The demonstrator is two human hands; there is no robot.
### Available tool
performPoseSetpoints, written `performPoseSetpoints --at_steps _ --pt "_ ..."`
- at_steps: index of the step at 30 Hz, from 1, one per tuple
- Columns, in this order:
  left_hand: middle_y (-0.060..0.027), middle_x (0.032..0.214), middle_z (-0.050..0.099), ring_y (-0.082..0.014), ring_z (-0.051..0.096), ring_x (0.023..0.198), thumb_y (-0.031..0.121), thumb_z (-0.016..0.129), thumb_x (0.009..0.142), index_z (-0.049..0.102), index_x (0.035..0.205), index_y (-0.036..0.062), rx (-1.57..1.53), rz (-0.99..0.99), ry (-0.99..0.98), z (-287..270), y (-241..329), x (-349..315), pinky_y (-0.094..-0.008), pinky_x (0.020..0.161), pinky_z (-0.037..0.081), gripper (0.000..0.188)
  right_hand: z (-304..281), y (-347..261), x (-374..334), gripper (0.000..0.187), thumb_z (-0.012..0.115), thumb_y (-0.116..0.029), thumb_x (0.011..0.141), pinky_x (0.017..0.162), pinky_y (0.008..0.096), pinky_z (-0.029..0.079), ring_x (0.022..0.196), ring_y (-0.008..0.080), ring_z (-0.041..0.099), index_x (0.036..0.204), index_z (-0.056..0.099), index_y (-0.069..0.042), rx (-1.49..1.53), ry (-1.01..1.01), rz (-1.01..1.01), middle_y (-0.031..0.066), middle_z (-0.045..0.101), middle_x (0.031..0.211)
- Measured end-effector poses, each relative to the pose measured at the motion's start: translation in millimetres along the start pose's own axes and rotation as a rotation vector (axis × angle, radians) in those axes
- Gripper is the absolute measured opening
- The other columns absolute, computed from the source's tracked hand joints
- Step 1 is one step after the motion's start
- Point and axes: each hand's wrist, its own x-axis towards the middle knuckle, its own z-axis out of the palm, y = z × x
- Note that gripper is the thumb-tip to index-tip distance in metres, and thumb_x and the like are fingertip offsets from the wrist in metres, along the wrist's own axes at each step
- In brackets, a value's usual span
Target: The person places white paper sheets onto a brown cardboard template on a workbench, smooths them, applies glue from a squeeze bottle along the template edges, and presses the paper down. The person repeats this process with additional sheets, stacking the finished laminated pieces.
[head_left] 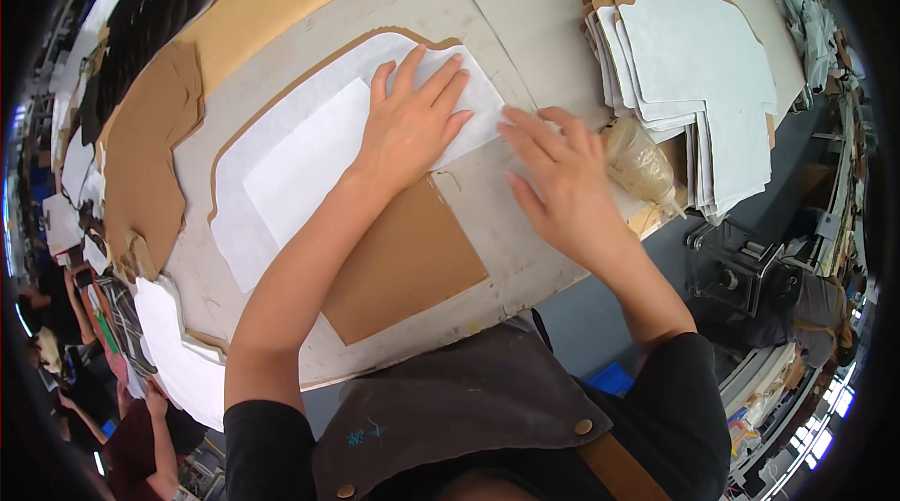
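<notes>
A large white sheet lies over a brown, curved-edged piece on the grey worktable. The brown shows as a thin rim along the far edge and as a bare square part nearest me. A smaller white rectangle sits on the sheet's left part. My left hand presses flat on the sheet with its fingers spread. At the sheet's right corner is my right hand, slightly blurred, its fingers stretched and thumb apart. Its fingertips are at the sheet's edge; whether they touch it I cannot tell.
To the right stands a stack of white-faced brown pieces. A clear squeeze bottle lies beside it, near the table edge. Brown pieces and white pieces lie at the left. Other people are at the lower left.
</notes>
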Motion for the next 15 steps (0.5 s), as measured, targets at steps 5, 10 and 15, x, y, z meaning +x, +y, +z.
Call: performPoseSetpoints --at_steps 5,10,15 --pt "-0.0012 0.146 0.052 -0.0333 0.038 0.136 0.028 0.063 0.095 0.059 0.132 0.0087 0.029 -0.020 0.018 3.4 1.4 -1.1 -0.0504 0.112 0.026 0.042 23.1 6.3 4.7 0.045 0.068 -0.011 0.083 0.101 0.0470 0.038 0.123 0.0345 0.047 0.126 0.060 0.002 0.040 0.039 0.005 0.0122 0.057 0.134" --pt "-0.0029 0.142 0.054 -0.0343 0.039 0.135 0.028 0.064 0.094 0.061 0.127 0.0083 0.004 0.001 0.065 7.7 -1.8 1.6 -0.0511 0.110 0.027 0.039 27.1 8.7 2.8 0.047 0.069 -0.011 0.083 0.101 0.0468 0.037 0.121 0.0350 0.048 0.127 0.058 0.002 0.048 0.033 0.023 0.0128 0.056 0.133" --pt "-0.0051 0.131 0.059 -0.0350 0.042 0.131 0.028 0.065 0.094 0.064 0.116 0.0074 -0.061 0.012 0.120 11.6 -3.1 13.2 -0.0533 0.106 0.029 0.031 31.5 10.1 0.1 0.050 0.069 -0.011 0.083 0.101 0.0476 0.037 0.122 0.0361 0.046 0.129 0.056 0.003 0.065 0.032 0.046 0.0132 0.055 0.134"
